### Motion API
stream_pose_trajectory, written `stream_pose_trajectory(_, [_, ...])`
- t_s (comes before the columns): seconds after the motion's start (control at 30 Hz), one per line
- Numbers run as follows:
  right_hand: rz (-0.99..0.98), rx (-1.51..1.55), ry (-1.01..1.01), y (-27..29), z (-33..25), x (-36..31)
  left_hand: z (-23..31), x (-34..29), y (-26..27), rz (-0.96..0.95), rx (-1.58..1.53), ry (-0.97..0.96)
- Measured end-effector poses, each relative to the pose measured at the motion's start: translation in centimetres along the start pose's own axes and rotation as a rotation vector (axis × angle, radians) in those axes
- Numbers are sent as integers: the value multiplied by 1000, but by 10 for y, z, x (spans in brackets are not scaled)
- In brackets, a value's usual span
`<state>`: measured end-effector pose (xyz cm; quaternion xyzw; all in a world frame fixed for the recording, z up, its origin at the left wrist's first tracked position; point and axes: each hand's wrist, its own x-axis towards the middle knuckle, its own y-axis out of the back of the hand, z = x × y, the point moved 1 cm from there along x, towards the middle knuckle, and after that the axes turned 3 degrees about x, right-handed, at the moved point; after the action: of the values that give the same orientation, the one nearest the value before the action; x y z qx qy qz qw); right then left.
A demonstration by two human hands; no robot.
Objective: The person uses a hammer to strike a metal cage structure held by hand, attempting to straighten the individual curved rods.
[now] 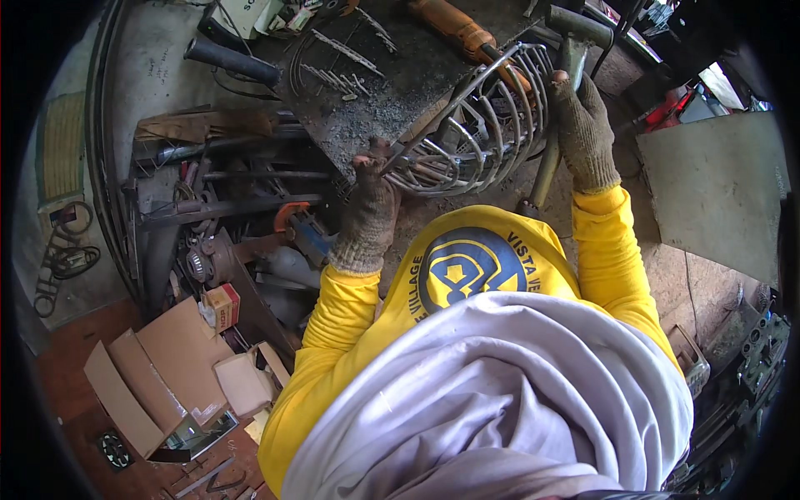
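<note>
A cage-like piece of bent metal rods (483,125) lies on a dusty steel workbench (392,83) in front of me. My left hand (369,196), in a brown knit glove, grips the near end of the rod cage at its lower left. Gloved the same way, my right hand (582,125) is closed around the handle of a hammer (575,37), whose head sits just above the cage's right side. Yellow sleeves cover both my forearms.
An orange power tool (454,29) and several loose bent rods (337,58) lie on the bench. Metal bars and scrap (225,179) pile up at the left. Opened cardboard boxes (167,375) sit on the floor. A flat grey board (717,192) stands at the right.
</note>
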<state>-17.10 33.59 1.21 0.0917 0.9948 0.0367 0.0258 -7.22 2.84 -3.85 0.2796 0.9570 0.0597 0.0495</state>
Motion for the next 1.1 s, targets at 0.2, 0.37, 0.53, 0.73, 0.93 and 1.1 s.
stream_pose_trajectory(0.2, [-54, 6, -117, 0, 3, -4, 16, -20, -10, 125, -1761, 573])
stream_pose_trajectory(0.37, [-140, 46, -236, -3, 5, -9, -38, -9, 21, 208, -1597, 535])
stream_pose_trajectory(0.53, [-220, 98, -208, -7, 4, -6, -86, 17, 48, -139, -2823, 940])
stream_pose_trajectory(0.73, [-255, 153, -226, -6, 14, 2, -91, 29, 54, -96, -3189, 1085])
stream_pose_trajectory(0.93, [-305, 71, -214, -8, 26, 14, -96, 31, 43, -207, -3325, 1011])
stream_pose_trajectory(1.1, [-286, 33, -198, -5, 10, 10, -89, 28, 37, -257, -3275, 1161])
